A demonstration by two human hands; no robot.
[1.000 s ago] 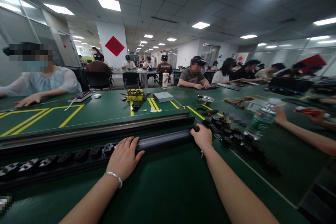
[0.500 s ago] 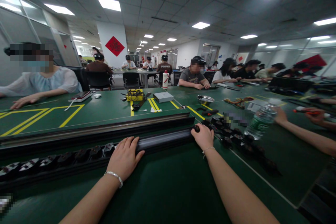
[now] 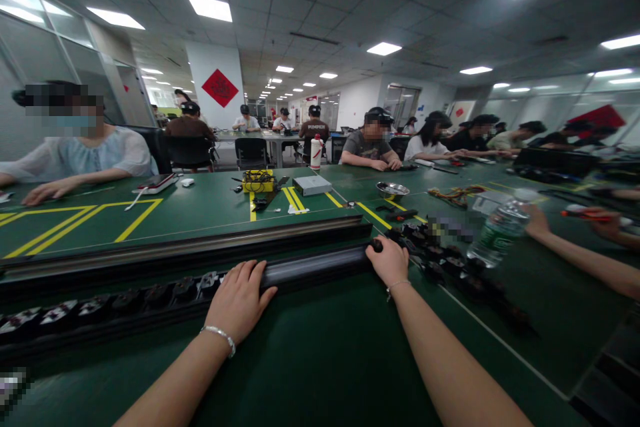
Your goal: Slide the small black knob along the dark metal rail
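Note:
A long black rail (image 3: 310, 268) lies across the green table (image 3: 320, 360) in front of me. My left hand (image 3: 237, 300) rests on its middle with the fingers curled over the top. My right hand (image 3: 389, 260) is closed around the rail's right end, near a small black knob. Left of my left hand the rail carries a row of black socket modules (image 3: 125, 300). A second long black rail (image 3: 200, 247) lies parallel just behind it. More black modules (image 3: 450, 263) are strung out to the right of my right hand.
A clear water bottle (image 3: 497, 227) stands at the right, beside a neighbour's forearm (image 3: 585, 260). A person in a pale top (image 3: 85, 157) sits at the far left. A yellow box (image 3: 257, 181), a grey box (image 3: 311, 185) and a metal bowl (image 3: 391, 189) sit farther back.
Nothing has visibly moved; both hands stay on the rail. The view has shifted very slightly.

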